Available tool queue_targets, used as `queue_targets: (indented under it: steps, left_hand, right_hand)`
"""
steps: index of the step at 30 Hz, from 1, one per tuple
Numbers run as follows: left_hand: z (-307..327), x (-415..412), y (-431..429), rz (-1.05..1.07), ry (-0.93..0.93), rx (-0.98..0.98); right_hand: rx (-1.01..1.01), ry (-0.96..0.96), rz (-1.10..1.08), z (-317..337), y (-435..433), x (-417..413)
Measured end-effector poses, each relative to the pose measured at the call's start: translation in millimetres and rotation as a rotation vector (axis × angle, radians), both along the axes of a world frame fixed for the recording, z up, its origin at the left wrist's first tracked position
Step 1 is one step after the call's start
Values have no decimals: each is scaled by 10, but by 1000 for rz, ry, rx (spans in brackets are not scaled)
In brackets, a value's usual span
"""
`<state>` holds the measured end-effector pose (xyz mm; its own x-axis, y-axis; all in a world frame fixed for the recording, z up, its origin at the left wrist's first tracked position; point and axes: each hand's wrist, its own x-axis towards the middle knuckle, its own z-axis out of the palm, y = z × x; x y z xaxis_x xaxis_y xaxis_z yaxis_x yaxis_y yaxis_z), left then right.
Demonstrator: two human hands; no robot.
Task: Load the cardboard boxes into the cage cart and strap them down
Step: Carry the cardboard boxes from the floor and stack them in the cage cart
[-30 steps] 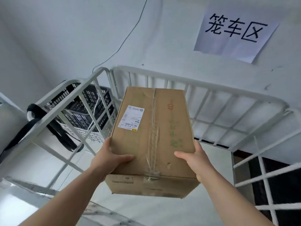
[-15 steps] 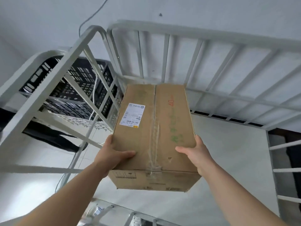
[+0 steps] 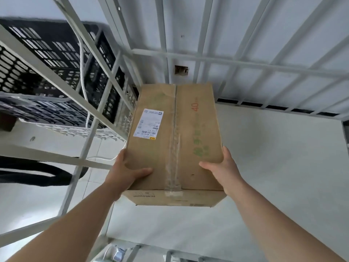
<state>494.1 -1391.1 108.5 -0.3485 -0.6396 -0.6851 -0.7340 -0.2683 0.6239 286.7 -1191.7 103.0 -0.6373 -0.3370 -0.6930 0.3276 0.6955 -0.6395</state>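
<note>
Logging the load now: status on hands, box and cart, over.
Left hand and right hand grip cardboard box. Box inside cage cart, near its back left corner. Nothing in the way.

White wall (one small hole), pale floor, black crates left.

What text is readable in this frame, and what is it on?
"40": red number on the top of the cardboard box, right flap.
Green characters on the same flap: too blurred to read.
White shipping label on the left flap: barcodes and small print, too small to read.
Black print on the box's near side: too small to read.
</note>
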Motion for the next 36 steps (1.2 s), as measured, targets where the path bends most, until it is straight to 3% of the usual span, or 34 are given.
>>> queue_targets:
  steps: [4,18,36]
  left_hand:
    - [-456,20,-140,-19,-26,-36]
    - [-1017,227,-390,-48,-84,-108]
    - [-1009,-25,-578,-204,-326,-297]
  right_hand:
    - [-38,29,-1,-500,-100,105]
    - [-60,143,47,-946,-291,446]
    - [34,193,200,-992,-583,367]
